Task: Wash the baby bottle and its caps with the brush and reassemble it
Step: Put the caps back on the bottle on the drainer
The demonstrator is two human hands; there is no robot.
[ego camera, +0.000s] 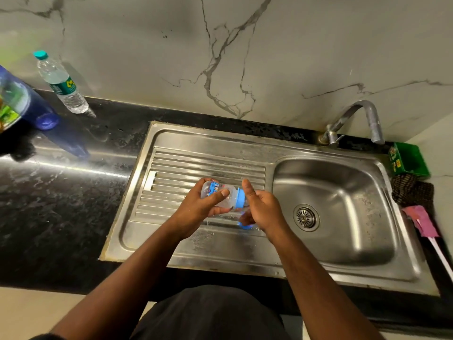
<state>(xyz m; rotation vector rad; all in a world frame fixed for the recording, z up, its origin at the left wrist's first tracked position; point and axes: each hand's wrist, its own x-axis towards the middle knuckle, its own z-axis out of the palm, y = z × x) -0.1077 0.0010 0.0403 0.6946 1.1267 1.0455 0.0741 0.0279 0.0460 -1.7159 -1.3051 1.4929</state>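
On the black counter (pixel 61 192) a steel sink (pixel 220 261) lies with its ribbed drainboard on the left and the basin (pixel 343 204) on the right, a tap (pixel 360 119) behind. Over the drainboard the left hand (pixel 196 209) wraps curled fingers and thumb round the bottle (pixel 220 195), held on its side with its blue ring (pixel 240 198) pointing right. The right hand (pixel 262 212) meets the ring, thumb up, its lower fingers curled round a small blue piece (pixel 245 226). A water bottle (pixel 61 82) stands far left, a green box (pixel 408 159) beside the tap.
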